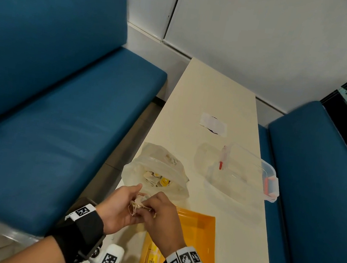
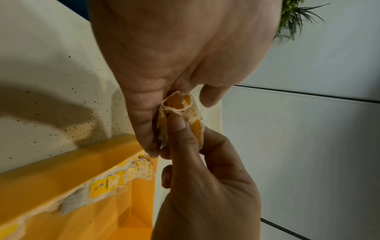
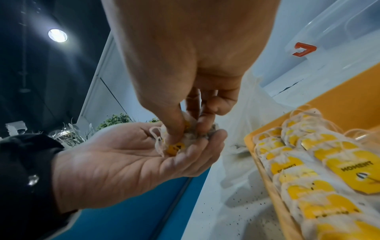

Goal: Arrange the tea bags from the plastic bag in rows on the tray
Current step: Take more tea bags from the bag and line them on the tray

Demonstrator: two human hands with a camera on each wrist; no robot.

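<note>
**Teasing one tea bag out of a tangled handful**

My left hand (image 1: 121,207) is cupped palm-up, curled round a small clump of tea bags (image 3: 180,142); I judge it serves as a holding nest so the strings don't spill. My right hand (image 1: 162,217) comes down from above, thumb and fingers pinched on one bag in that clump, apparently to work it free of the looped strings. The bags are soft, crumpled, pale paper pouches with thin white thread and glossy yellow tags.

Both hands hover over the far end of the yellow tray (image 1: 204,226), which lies at the near edge of the desk (image 1: 216,97). It is rigid, smooth plastic with a raised rim. Laid tea bags (image 3: 304,164) already overlap in rows along its left side, tags up.

Just beyond the hands, near the left edge, the plastic bag (image 1: 158,169) sits thin, wrinkled and translucent, more bags showing inside. A clear lidded container (image 1: 248,174) stands near the right edge.
</note>
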